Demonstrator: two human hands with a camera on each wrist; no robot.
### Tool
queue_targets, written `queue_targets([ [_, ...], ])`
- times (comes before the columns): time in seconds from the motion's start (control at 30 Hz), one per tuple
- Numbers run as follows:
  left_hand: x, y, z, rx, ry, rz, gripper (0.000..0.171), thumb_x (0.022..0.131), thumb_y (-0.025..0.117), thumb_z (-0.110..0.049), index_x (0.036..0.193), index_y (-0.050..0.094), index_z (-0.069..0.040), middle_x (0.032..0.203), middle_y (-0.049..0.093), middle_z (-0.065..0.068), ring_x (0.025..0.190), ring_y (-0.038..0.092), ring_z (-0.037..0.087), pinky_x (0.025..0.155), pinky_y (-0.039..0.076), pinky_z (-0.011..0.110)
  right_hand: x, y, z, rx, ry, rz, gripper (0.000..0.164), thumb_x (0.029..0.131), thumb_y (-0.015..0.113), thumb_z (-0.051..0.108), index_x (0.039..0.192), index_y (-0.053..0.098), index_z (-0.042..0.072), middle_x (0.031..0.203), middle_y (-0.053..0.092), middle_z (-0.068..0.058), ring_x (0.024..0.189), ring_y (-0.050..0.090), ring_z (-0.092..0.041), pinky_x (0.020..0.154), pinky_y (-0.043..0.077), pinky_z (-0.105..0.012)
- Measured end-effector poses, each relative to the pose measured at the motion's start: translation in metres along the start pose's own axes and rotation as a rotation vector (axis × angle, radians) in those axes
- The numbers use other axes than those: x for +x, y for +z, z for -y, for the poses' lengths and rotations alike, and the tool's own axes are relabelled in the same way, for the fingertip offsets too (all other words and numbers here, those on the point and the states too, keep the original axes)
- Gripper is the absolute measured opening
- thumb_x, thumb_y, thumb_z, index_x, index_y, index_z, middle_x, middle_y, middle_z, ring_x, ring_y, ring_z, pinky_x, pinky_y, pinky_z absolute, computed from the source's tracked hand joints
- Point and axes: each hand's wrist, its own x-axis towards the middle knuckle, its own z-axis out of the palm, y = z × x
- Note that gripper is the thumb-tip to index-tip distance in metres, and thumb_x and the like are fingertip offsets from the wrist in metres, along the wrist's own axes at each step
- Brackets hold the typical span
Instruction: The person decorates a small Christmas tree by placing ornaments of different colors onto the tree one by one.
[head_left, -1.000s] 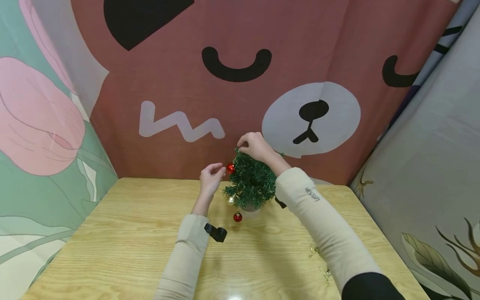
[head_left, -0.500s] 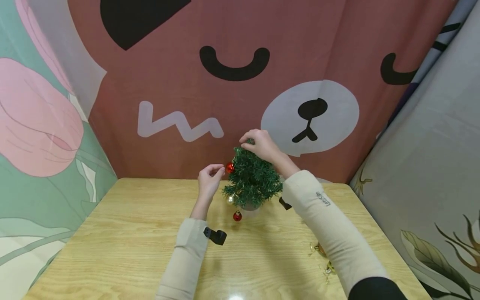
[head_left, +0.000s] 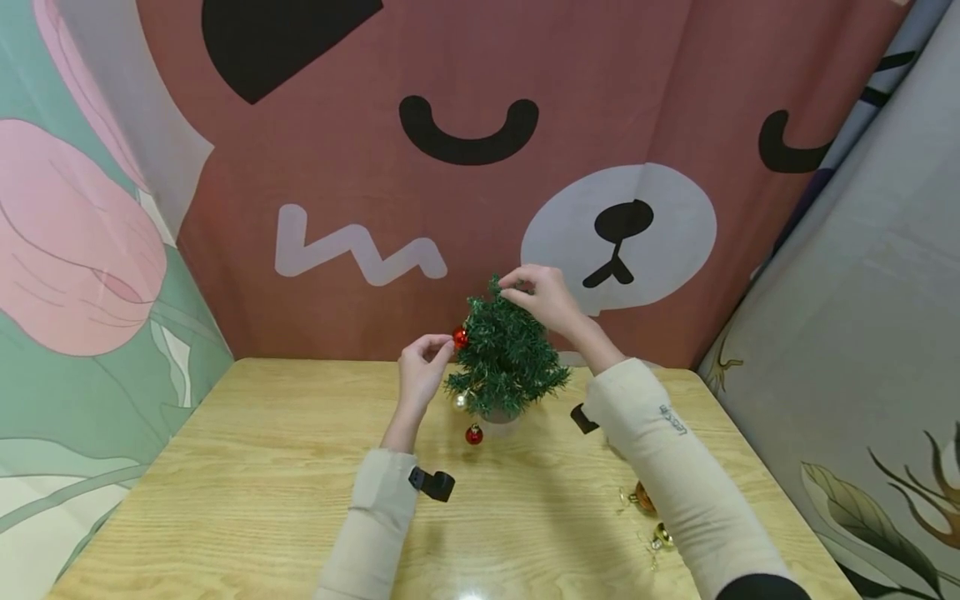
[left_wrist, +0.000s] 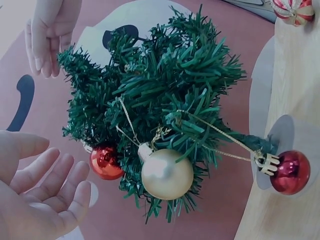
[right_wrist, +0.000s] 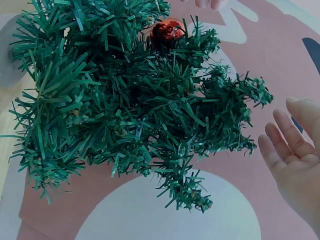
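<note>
A small green artificial Christmas tree stands in a pale pot near the table's back edge. Hanging on its left side are an orange-red bauble, a pale gold bauble and a dark red bauble on gold strings. My left hand is beside the orange-red bauble, fingers loosely bent and holding nothing; the left wrist view shows a gap between them. By the treetop is my right hand, its relaxed fingers apart from the branches with nothing in them.
On the right of the wooden table lie an orange bauble and a gold bauble, partly behind the right sleeve. A red-and-white striped bauble shows in the left wrist view. A bear-print curtain hangs behind.
My right hand has drawn back from the treetop to the right, uncovering more of the tree and the loose baubles. The left hand stays beside the orange-red bauble with little movement.
</note>
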Motion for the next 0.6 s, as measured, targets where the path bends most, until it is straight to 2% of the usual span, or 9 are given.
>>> queue_targets([
  [0.1, -0.003, 0.000, -0.002, -0.006, 0.022, 0.019, 0.016, 0.084, 0.060, -0.005, 0.093, 0.065, 0.007, 0.085, 0.062, 0.024, 0.070, 0.058, 0.024, 0.057, 0.042, 0.020, -0.005, -0.003, -0.003, 0.062, -0.001, -0.038, 0.015, 0.084, 0.061, 0.005, 0.095, 0.066, -0.004, 0.099, 0.062, -0.015, 0.083, 0.059, -0.025, 0.071, 0.048, -0.035],
  [0.2, -0.005, 0.001, -0.003, 0.014, 0.058, 0.026, 0.016, 0.084, 0.060, -0.005, 0.093, 0.065, 0.007, 0.084, 0.063, 0.022, 0.072, 0.057, 0.028, 0.057, 0.043, 0.021, -0.012, -0.007, -0.005, 0.141, 0.007, -0.078, 0.016, 0.084, 0.061, 0.004, 0.096, 0.065, -0.005, 0.099, 0.062, -0.016, 0.084, 0.059, -0.027, 0.070, 0.049, -0.035],
  [0.43, -0.006, 0.005, -0.005, 0.066, 0.113, 0.023, 0.016, 0.084, 0.061, -0.006, 0.092, 0.066, 0.007, 0.078, 0.064, 0.013, 0.067, 0.056, 0.021, 0.056, 0.044, 0.024, -0.028, -0.016, -0.010, 0.206, 0.050, -0.128, 0.019, 0.084, 0.061, 0.006, 0.098, 0.064, -0.007, 0.099, 0.062, -0.018, 0.087, 0.058, -0.030, 0.075, 0.048, -0.035],
  [0.6, -0.006, 0.008, -0.007, 0.094, 0.133, 0.031, 0.015, 0.084, 0.062, -0.007, 0.093, 0.067, 0.004, 0.079, 0.065, 0.011, 0.068, 0.057, 0.020, 0.058, 0.045, 0.027, -0.044, -0.022, -0.005, 0.258, 0.102, -0.153, 0.019, 0.084, 0.060, 0.003, 0.099, 0.062, -0.010, 0.100, 0.061, -0.021, 0.086, 0.058, -0.025, 0.076, 0.047, -0.036],
])
